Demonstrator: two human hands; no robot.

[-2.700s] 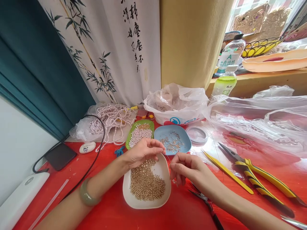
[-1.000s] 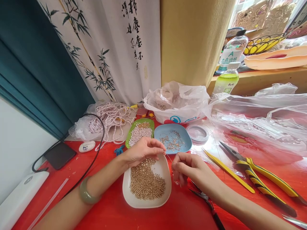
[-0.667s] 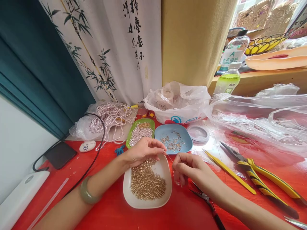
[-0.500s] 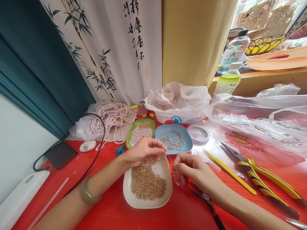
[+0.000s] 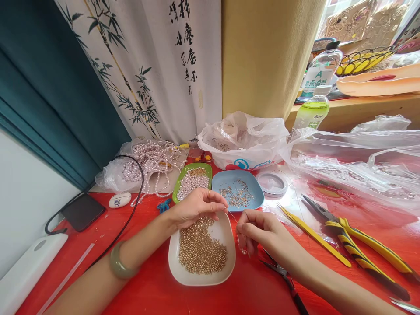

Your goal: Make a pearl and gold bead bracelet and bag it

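Head view: left hand (image 5: 199,205), fingertips together, pinches the thread (image 5: 232,217); right hand (image 5: 257,229), curled, pinches it lower. Thread spans the gap, near the tray's (image 5: 173,261) far right corner. Should be light, bendy, slick; pinch near the tip (can't make it out).

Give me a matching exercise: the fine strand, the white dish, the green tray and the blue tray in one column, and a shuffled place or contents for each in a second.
Column one
1. fine strand
2. white dish
3. green tray
4. blue tray

Column two
A. holds scattered thin metal pieces
B. holds pale pink beads beside a patch of gold ones
C. runs between the left grip and the right grip
D. holds a spread of gold beads only

Right pairs: 1-C, 2-D, 3-B, 4-A
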